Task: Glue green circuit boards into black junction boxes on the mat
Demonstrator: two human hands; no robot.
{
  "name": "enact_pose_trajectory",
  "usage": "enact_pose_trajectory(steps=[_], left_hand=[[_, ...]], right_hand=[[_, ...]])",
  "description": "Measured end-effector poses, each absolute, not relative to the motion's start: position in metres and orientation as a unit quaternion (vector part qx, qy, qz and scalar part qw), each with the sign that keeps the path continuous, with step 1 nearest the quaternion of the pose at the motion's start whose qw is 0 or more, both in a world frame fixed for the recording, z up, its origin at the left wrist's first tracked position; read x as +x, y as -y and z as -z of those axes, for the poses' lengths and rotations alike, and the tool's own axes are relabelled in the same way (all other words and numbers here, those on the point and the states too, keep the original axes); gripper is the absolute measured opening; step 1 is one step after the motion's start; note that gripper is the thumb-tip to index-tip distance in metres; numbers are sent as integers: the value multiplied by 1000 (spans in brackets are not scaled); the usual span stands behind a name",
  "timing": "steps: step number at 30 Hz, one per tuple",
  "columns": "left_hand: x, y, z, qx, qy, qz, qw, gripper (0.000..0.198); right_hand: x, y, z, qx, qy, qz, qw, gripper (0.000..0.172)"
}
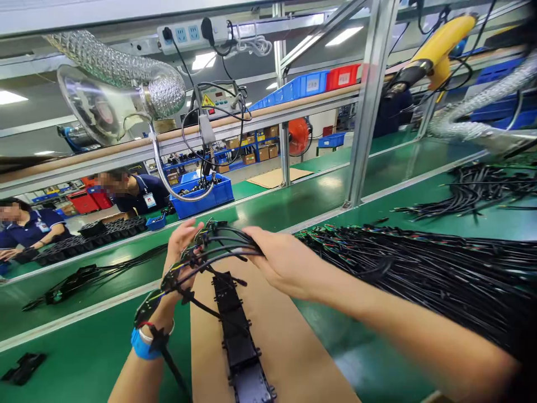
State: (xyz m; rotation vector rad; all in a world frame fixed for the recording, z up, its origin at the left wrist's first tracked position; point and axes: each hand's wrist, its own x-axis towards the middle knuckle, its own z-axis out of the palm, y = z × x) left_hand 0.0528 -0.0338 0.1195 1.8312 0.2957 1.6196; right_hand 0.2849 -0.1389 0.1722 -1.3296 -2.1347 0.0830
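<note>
Black cables (232,238) are bunched in my right hand (277,260), whose fingers wrap around them. At their left ends sit several small circuit boards (172,277) with coloured wires, strung in a row. My left hand (182,246) is behind the upper boards, fingers curled about them; its grip is partly hidden. The lower boards hang in front of my left wrist, which wears a blue band (145,344). Below both hands, a row of black plastic housings (239,336) lies on a brown cardboard sheet (293,347); a loose cable crosses over them.
A large pile of black cables (398,263) covers the green bench at right. Another cabled assembly (75,285) lies at left, near a small black part (25,368). A metal post (369,106) and fume hood (100,106) stand ahead. Two people sit across the bench.
</note>
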Motion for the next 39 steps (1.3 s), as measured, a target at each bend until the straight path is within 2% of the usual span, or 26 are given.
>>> enact_pose_trajectory(steps=[2, 3, 6, 11, 14, 16, 17, 19, 22, 24, 29, 32, 34, 36, 38, 39], left_hand=[[47, 24, -110, 659, -139, -626, 393, 76], [47, 21, -104, 648, -146, -620, 417, 82], [59, 20, -83, 635, -156, -574, 493, 77], [68, 42, -60, 585, -136, -481, 639, 113], [50, 58, -57, 507, -103, -440, 734, 126], [37, 66, -56, 503, -99, -436, 740, 129], [33, 69, -56, 520, -111, -438, 725, 126], [27, 73, -54, 556, -153, -441, 688, 109], [15, 78, -52, 577, -211, -425, 664, 61], [0, 82, -54, 579, -230, -408, 668, 41], [-46, 96, -58, 612, -285, -335, 657, 46], [-54, 104, -45, 647, -304, -289, 637, 65], [-47, 108, -33, 662, -325, -234, 633, 71], [-32, 111, -24, 696, -356, -179, 597, 59], [-16, 113, -19, 755, -379, -151, 513, 43], [-10, 113, -18, 782, -381, -148, 470, 37]], right_hand=[[273, 135, -208, -531, 815, -12, 230, 24], [266, 130, -220, -540, 816, -6, 205, 26], [248, 111, -238, -542, 823, -2, 171, 29], [241, 77, -231, -540, 825, 10, 169, 34], [248, 67, -227, -551, 818, 16, 166, 36], [249, 65, -224, -552, 818, 13, 161, 36], [248, 65, -222, -551, 820, 11, 158, 36], [243, 65, -220, -548, 823, 7, 151, 36], [243, 65, -223, -525, 841, -7, 130, 35], [258, 63, -232, -500, 860, -24, 101, 30], [369, 46, -254, -531, 847, -15, 23, 49], [451, 32, -231, -593, 805, 10, 3, 14], [480, 28, -195, -582, 813, -31, -7, 22], [478, 30, -151, -542, 837, -77, 7, 30], [444, 34, -108, -521, 848, -91, 23, 36], [418, 36, -90, -511, 854, -95, 35, 49]])
